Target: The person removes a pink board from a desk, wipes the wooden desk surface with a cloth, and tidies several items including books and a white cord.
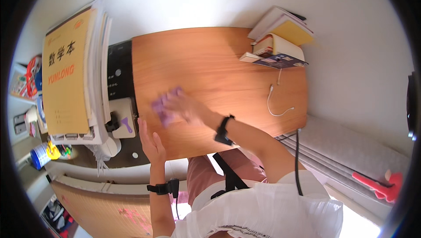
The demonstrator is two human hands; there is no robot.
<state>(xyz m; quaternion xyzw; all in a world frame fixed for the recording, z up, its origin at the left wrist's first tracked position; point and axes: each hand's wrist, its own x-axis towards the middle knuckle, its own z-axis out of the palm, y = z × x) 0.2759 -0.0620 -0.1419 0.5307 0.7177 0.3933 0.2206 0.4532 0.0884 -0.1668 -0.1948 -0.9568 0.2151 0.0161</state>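
Observation:
A wooden desk top [204, 63] lies before me. My right hand [182, 106], blurred by motion, presses a crumpled purple cloth [161, 109] onto the left part of the desk top. Some of the cloth is hidden under the fingers. My left hand [153, 144] is upright with its fingers apart at the left front edge of the desk top, near the dark side surface, and nothing shows in it. A black band with a small device is on each wrist.
A stack of exercise books [67, 73] stands at left, beside a pale notebook [123, 119] with a purple shape on it. Books [279, 57] stand at the back right, near a white cable [269, 101]. A black cable [297, 159] hangs by my right arm.

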